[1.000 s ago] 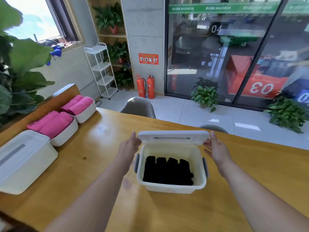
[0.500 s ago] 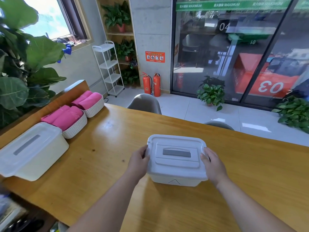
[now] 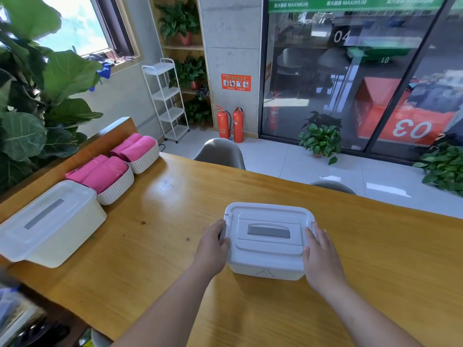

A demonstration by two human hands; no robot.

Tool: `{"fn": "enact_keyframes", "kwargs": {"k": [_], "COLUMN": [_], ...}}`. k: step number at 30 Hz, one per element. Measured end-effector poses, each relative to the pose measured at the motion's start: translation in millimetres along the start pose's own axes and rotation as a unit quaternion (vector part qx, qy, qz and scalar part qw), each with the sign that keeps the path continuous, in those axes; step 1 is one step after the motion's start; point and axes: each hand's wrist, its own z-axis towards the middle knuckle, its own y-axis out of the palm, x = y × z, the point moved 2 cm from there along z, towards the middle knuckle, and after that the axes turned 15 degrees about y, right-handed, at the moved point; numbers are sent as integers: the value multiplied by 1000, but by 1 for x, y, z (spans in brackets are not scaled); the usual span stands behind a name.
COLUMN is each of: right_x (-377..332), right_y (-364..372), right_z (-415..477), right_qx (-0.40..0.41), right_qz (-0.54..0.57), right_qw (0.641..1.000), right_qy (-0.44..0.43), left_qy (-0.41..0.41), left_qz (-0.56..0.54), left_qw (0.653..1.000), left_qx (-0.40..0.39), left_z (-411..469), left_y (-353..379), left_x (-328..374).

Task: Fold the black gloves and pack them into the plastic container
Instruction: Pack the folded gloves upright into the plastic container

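- The container [image 3: 269, 249] stands upright on the table [image 3: 155, 259], straight ahead of me between my two hands.
- Its long axis runs left to right across my view. The long front wall, with a small triangle mark, faces me.
- The lid [image 3: 269, 216] sits flat on top of the container, so I cannot see inside and the gloves are out of sight.
- The grey handle [image 3: 268, 231] lies flat in the lid's recess, parallel to the container's long axis.
- My left hand [image 3: 213, 244] grips the container's left end, fingers curled round the grey latch there.
- My right hand [image 3: 323, 256] lies against the container's right end, fingers nearly straight and close together, thumb on the lid's edge. It covers whatever latch is on that side.
- Well left of the container stands a bigger lidded box [image 3: 50, 226], turned at an angle to it.
- Beyond that box, further left and back from the container, are two white baskets [image 3: 117, 191] of rolled pink cloths [image 3: 100, 171], touching each other.
- Behind the container, past the table's far edge, I see a grey chair [image 3: 220, 152].
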Motion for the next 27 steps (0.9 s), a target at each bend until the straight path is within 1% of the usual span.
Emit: {"fn": "enact_keyframes", "kwargs": {"k": [2, 5, 6, 9, 12, 16, 21, 23, 27], "right_x": [4, 7, 7, 9, 12, 13, 12, 13, 12], "right_y": [4, 9, 11, 13, 16, 19, 18, 18, 17], "right_z": [1, 1, 2, 4, 5, 6, 5, 5, 7], "right_qx": [7, 15, 20, 27, 36, 36, 38, 35, 13], "right_qz": [-22, -14, -17, -20, -18, -14, -14, -14, 1], "right_qw": [1000, 1000, 1000, 999, 999, 999, 999, 999, 1000], "right_qy": [-1, 3, 3, -2, -2, -2, -7, -7, -12], "left_qy": [-17, -111, -125, -103, -73, -42, -2, -6, -17], "left_qz": [5, -58, -78, -84, -55, 28, 134, 138, 77], "left_qw": [1000, 992, 989, 991, 995, 997, 989, 989, 995], "left_qx": [2, 11, 14, 23, 44, 58, 59, 60, 67], "left_z": [3, 6, 6, 5, 0, -4, -7, -7, -3], "left_y": [-1, 0, 1, 4, 6, 7, 7, 8, 9], "left_x": [-1, -9, -9, -14, -12, -10, 1, 1, 0]}}
